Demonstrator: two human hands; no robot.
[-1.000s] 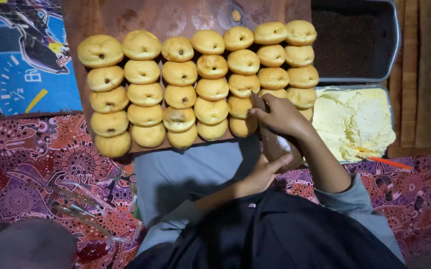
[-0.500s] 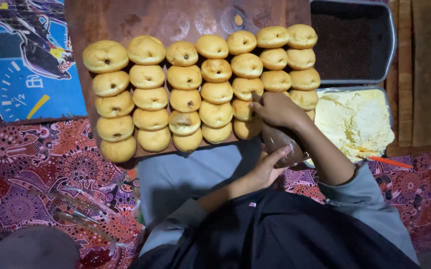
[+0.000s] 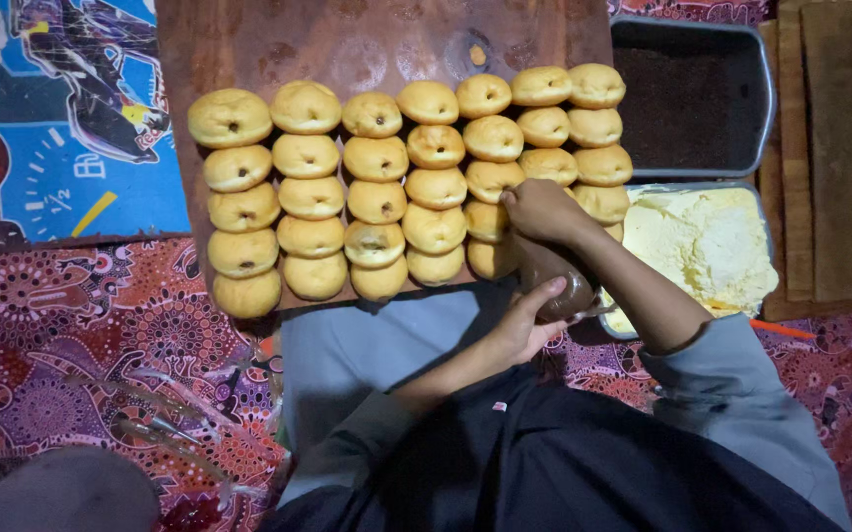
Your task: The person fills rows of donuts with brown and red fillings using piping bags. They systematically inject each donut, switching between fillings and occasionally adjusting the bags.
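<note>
right hand (image 3: pixel 542 210): closed round bag (image 3: pixel 554 281) top, nozzle aimed at bun (image 3: pixel 490 258)
left hand (image 3: pixel 527 320): cupped, gripping bag's bulge for squeezing
board (image 3: pixel 248 39): buns in rows

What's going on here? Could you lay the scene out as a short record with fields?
Setting: wooden board on a patterned cloth
On the board: rows of round golden buns, many with a small hole on top
Right hand: at a bun near the board's front edge
Left hand: in a grip on a brown filling bag
To the right: dark tray and a tray of pale yellow cream
</note>
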